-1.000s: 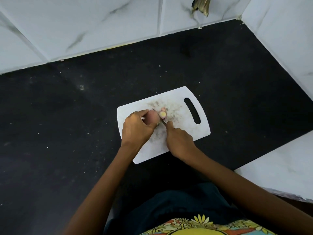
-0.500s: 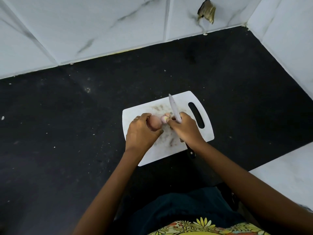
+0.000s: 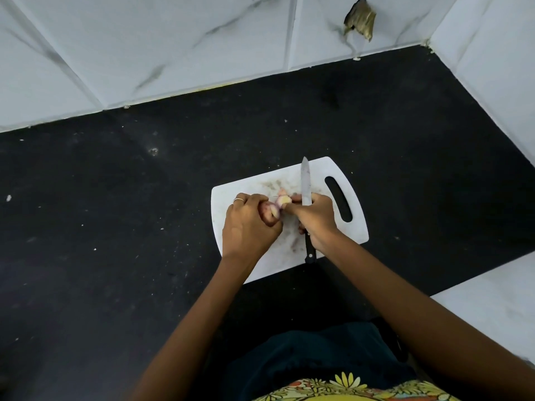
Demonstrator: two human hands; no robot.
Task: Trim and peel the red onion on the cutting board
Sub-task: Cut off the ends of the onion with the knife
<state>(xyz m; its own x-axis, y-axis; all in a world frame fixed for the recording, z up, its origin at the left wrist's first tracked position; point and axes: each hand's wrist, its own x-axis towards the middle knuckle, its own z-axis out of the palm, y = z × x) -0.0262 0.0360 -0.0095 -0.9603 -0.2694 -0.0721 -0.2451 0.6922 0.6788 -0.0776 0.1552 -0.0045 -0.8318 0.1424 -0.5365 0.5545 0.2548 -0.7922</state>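
A small red onion [image 3: 270,212] is gripped in my left hand [image 3: 249,227] just above the white cutting board [image 3: 356,224]; most of the onion is hidden by the fingers. A cut-off pale end piece [image 3: 283,200] lies or hangs right beside it, touched by my right thumb and forefinger. My right hand [image 3: 317,218] also holds a knife [image 3: 305,180] with a black handle, its blade pointing away from me over the board.
The board lies on a black countertop [image 3: 115,227] speckled with crumbs. White marble-look tiled walls [image 3: 173,47] close the back and right sides; one tile has a broken hole [image 3: 360,17]. A white surface [image 3: 492,308] sits at the near right.
The knife blade went from cutting at the onion's end to pointing up and away. My right fingers have moved onto the cut end piece; my left hand has kept its hold on the onion.
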